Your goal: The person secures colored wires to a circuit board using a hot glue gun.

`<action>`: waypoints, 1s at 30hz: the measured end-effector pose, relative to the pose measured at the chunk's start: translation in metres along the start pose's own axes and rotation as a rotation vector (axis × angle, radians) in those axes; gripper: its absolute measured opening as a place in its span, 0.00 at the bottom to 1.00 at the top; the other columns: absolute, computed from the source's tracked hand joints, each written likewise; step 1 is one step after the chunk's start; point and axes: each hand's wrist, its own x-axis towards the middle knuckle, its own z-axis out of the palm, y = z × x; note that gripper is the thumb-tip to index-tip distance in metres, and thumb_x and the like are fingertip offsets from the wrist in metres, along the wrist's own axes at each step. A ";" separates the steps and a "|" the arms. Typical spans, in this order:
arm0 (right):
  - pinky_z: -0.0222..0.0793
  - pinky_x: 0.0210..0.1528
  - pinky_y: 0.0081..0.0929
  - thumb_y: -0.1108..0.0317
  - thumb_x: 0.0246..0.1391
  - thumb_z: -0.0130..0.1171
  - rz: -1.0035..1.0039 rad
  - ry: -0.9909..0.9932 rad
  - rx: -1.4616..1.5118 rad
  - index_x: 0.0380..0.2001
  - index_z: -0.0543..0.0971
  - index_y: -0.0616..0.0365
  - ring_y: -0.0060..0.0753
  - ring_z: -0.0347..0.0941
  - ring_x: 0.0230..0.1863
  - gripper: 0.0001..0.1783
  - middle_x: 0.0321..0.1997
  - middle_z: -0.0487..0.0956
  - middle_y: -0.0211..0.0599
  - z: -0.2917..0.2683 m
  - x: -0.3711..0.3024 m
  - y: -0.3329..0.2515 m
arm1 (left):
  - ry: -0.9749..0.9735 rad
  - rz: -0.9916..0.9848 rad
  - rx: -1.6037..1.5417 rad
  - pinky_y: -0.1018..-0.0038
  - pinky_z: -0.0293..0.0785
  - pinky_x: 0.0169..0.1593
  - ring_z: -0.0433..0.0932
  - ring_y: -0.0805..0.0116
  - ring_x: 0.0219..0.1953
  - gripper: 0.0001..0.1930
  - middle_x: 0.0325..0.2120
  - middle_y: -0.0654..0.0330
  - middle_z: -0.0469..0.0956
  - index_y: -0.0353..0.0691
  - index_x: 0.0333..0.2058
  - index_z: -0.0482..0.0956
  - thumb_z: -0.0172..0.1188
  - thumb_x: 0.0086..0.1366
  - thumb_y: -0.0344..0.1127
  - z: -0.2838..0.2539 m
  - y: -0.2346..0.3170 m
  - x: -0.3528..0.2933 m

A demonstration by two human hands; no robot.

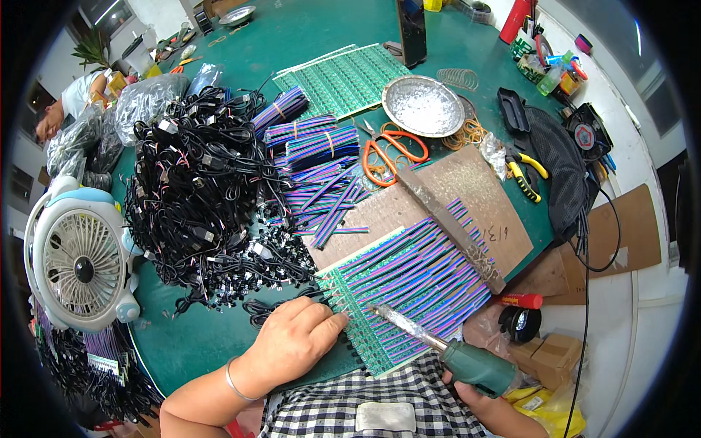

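Observation:
A green circuit board panel (358, 319) lies before me with rows of purple, blue and black ribbon wires (412, 281) running off to its right. My left hand (296, 339) rests at the panel's left edge, thumb and fingers pinched together at the small pads; what lies between the fingertips is hidden. My right hand (467, 393), mostly covered by the tool, grips a soldering iron (478, 367) with a green handle. Its tip points up and left onto the panel, close to my left fingertips. A long flat bar (449, 230) lies across the wires on a wooden board (504, 193).
To the left is a heap of black USB cables (201, 175), beside a white fan (82, 266). Wire bundles (318, 150), orange scissors (383, 157), a metal bowl (423, 106) and yellow pliers (527, 179) lie beyond the work. Another person (77, 98) is at the far left.

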 end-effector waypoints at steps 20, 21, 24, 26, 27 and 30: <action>0.73 0.49 0.31 0.71 0.47 0.68 0.699 -0.250 0.089 0.46 0.78 0.64 0.36 0.81 0.43 0.21 0.43 0.83 0.42 -0.017 0.061 -0.073 | 0.047 -0.055 0.051 0.69 0.74 0.32 0.74 0.63 0.26 0.13 0.24 0.61 0.73 0.38 0.33 0.80 0.67 0.45 0.26 0.006 0.012 0.001; 0.74 0.49 0.31 0.71 0.48 0.68 0.706 -0.233 0.100 0.45 0.79 0.65 0.36 0.81 0.43 0.20 0.43 0.83 0.42 -0.016 0.061 -0.074 | 0.044 -0.056 0.050 0.69 0.74 0.33 0.74 0.63 0.26 0.13 0.24 0.61 0.73 0.37 0.33 0.80 0.67 0.45 0.26 0.006 0.013 0.001; 0.74 0.48 0.30 0.70 0.48 0.67 0.731 -0.232 0.142 0.45 0.79 0.65 0.36 0.81 0.43 0.19 0.43 0.83 0.42 -0.014 0.071 -0.078 | 0.025 -0.066 0.060 0.69 0.74 0.33 0.74 0.63 0.26 0.12 0.24 0.60 0.73 0.37 0.32 0.79 0.67 0.46 0.26 0.005 0.015 0.002; 0.74 0.47 0.30 0.70 0.49 0.67 0.750 -0.249 0.170 0.44 0.80 0.65 0.35 0.81 0.43 0.18 0.43 0.83 0.42 -0.014 0.074 -0.077 | 0.011 -0.077 0.070 0.70 0.74 0.33 0.74 0.63 0.26 0.12 0.24 0.60 0.74 0.37 0.32 0.79 0.67 0.46 0.26 0.004 0.017 0.003; 0.75 0.47 0.29 0.70 0.49 0.66 0.753 -0.253 0.168 0.44 0.80 0.64 0.35 0.81 0.42 0.18 0.42 0.83 0.42 -0.013 0.075 -0.079 | 0.010 -0.078 0.066 0.70 0.74 0.33 0.74 0.63 0.26 0.11 0.23 0.60 0.73 0.37 0.32 0.79 0.67 0.47 0.26 0.004 0.017 0.003; 0.75 0.45 0.28 0.69 0.49 0.66 0.738 -0.266 0.155 0.44 0.80 0.64 0.35 0.81 0.42 0.18 0.41 0.83 0.41 -0.013 0.083 -0.084 | 0.000 -0.092 0.063 0.70 0.74 0.31 0.74 0.63 0.25 0.10 0.22 0.60 0.72 0.37 0.31 0.79 0.67 0.47 0.26 0.005 0.017 0.004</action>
